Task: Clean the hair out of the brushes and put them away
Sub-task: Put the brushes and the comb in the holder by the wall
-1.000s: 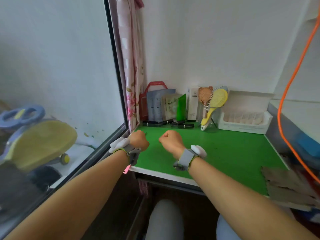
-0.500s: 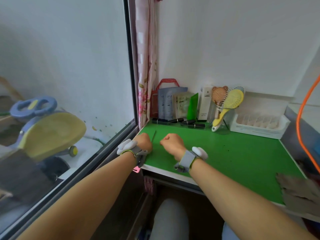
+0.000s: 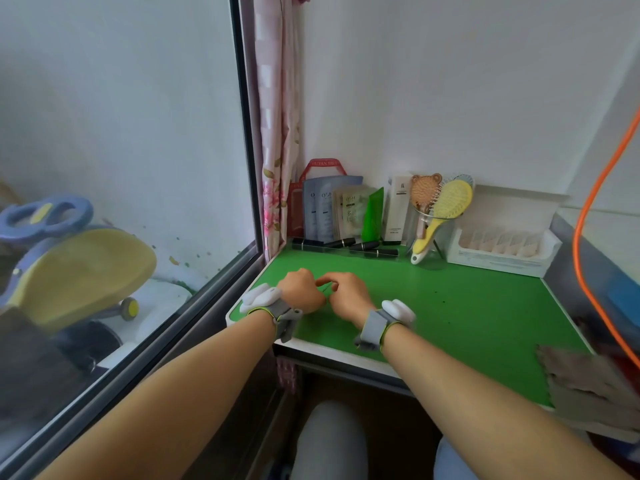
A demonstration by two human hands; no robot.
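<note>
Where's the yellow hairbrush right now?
In the head view, the yellow plastic hairbrush stands handle-down in the clear cup at the green tabletop's back, left of the white tray.

"OSM" on grey-blue sachets (image 3: pixel 325 206) and beige sachet (image 3: pixel 350 212); red bag handle (image 3: pixel 323 164) lettering starts "HUYAN", rest unclear

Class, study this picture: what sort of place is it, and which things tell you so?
Probably a dressing corner in a home, beside a window: hairbrushes stand in a clear cup, and cosmetic sachets and dark tubes line the wall on a small green table.
</note>
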